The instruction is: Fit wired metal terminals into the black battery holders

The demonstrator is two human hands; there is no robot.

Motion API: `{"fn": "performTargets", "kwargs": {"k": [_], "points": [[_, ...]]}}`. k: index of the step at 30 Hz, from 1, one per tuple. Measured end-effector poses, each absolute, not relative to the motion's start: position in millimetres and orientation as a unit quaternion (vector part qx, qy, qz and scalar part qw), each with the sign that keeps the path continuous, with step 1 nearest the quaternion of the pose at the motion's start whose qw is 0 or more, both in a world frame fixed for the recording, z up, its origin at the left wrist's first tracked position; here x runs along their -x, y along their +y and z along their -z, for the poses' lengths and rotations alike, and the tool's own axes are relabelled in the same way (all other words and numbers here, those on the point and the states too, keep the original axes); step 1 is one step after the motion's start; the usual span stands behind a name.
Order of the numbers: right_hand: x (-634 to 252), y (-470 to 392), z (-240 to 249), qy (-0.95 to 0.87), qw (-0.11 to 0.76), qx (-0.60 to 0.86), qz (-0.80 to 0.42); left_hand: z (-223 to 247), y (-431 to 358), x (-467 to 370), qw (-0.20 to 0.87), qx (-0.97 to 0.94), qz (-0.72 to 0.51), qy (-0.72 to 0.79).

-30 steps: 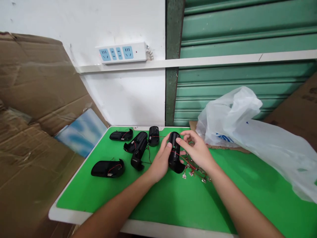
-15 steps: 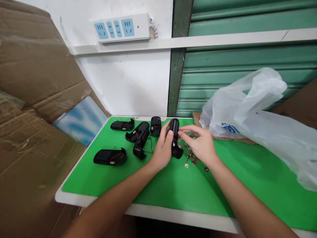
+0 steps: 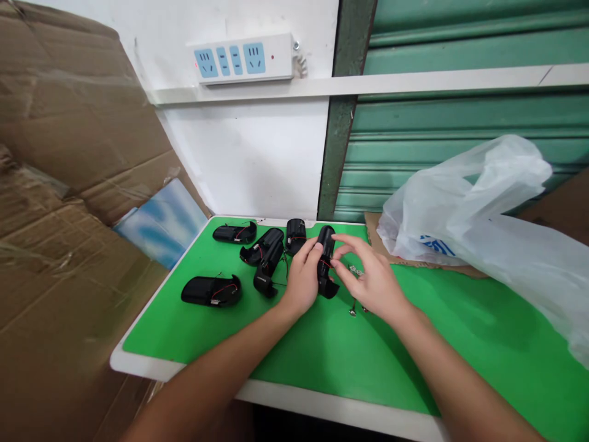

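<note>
My left hand (image 3: pixel 302 279) is wrapped round a black plastic housing (image 3: pixel 327 242), held tilted up above the green mat with its curved end down. At the housing's right side my right hand (image 3: pixel 370 276) has thumb and fingertips closed together. A thin red wire (image 3: pixel 324 263) crosses the housing and runs to these fingertips. Small round metal parts on leads (image 3: pixel 352 312) lie under my right hand, which partly hides them. To the left are several similar black housings with red wires, among them a front one (image 3: pixel 197 290) and a back one (image 3: pixel 225 233).
The green mat (image 3: pixel 285 356) covers a white-edged table. Large cardboard (image 3: pixel 55 258) stands at the left with a blue-white sheet (image 3: pixel 163 215). A translucent plastic bag (image 3: pixel 442 202) rests on cardboard at the back right. On the wall is a power strip (image 3: pixel 276 58).
The view has shifted slightly, so things appear a little further right. My right thumb and fingers have moved closer in against the housing and now cover more of the small metal parts.
</note>
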State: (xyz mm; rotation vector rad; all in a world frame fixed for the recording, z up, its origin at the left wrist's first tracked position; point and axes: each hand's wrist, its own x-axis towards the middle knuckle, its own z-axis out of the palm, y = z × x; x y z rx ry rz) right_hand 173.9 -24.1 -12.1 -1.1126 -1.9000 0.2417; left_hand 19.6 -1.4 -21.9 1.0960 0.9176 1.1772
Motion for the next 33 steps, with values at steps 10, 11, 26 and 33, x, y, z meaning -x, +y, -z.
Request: {"fn": "performTargets", "kwargs": {"k": [10, 11, 26, 33], "points": [[-178, -24, 13, -0.779, 0.440, 0.439, -0.088, 24, -4, -20, 0.592, -0.516, -0.484, 0.387], [-178, -25, 12, -0.779, 0.439, 0.440, -0.087, 25, -4, -20, 0.591, -0.518, -0.482, 0.388], [-181, -24, 12, -0.784, 0.428, 0.440, -0.089, 27, -5, -23, 0.586, -0.530, -0.467, 0.397], [-184, -25, 12, -0.792, 0.408, 0.446, -0.088, 30, -4, -24, 0.585, -0.538, -0.458, 0.398]]}}
